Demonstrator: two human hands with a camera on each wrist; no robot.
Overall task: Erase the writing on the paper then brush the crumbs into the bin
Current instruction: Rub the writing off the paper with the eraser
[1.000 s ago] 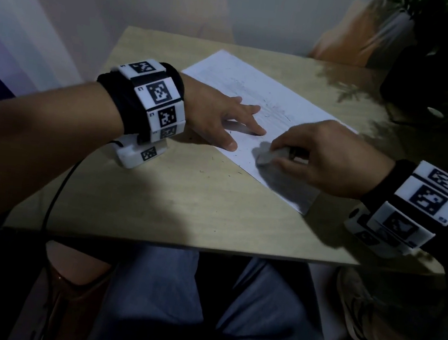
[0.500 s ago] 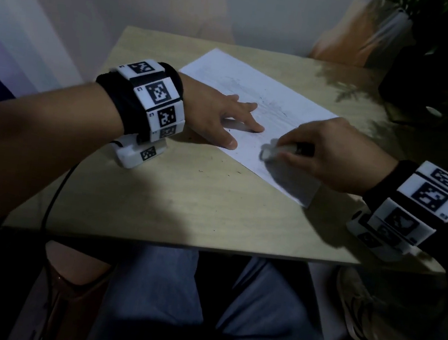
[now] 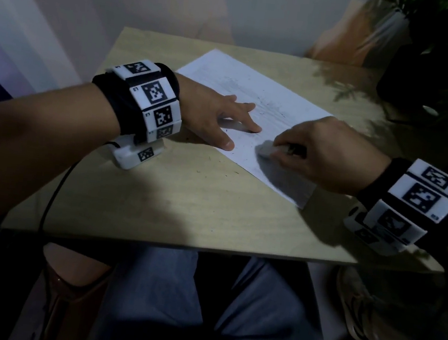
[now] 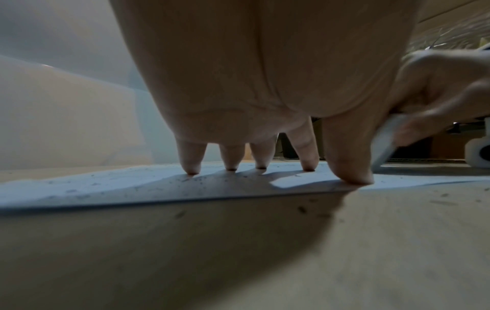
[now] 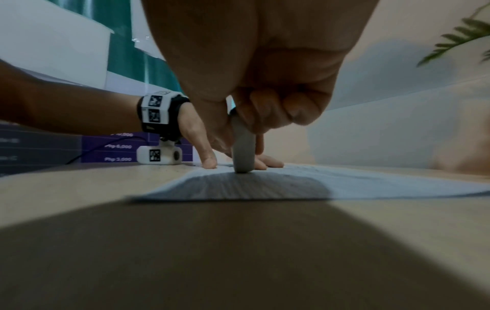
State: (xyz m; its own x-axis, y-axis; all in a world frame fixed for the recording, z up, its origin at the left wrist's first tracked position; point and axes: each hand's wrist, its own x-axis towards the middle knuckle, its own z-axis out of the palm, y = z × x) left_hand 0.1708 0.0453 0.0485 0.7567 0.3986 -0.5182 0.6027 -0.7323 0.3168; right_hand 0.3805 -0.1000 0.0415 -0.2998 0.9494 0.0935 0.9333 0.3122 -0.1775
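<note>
A white sheet of paper (image 3: 255,89) with faint smudged pencil marks lies askew on the wooden table (image 3: 185,199). My left hand (image 3: 218,118) presses flat on the paper, fingers spread and straight; the left wrist view shows the fingertips (image 4: 192,169) and thumb on the paper (image 4: 106,188). My right hand (image 3: 318,153) pinches a white eraser (image 3: 266,149) whose end touches the paper near its front edge. In the right wrist view the eraser (image 5: 242,151) stands on the paper (image 5: 397,184). Small dark crumbs (image 3: 212,165) speckle the paper and table. No bin is in view.
A dark potted plant (image 3: 441,69) stands at the table's back right corner. The wall is close behind the table. My legs in blue trousers (image 3: 172,304) are below the front edge. A cable (image 3: 53,194) hangs from the left wrist camera.
My right hand and the eraser have shifted back and forth over the paper near the front edge, ending close to where they started. The left hand has stayed put.
</note>
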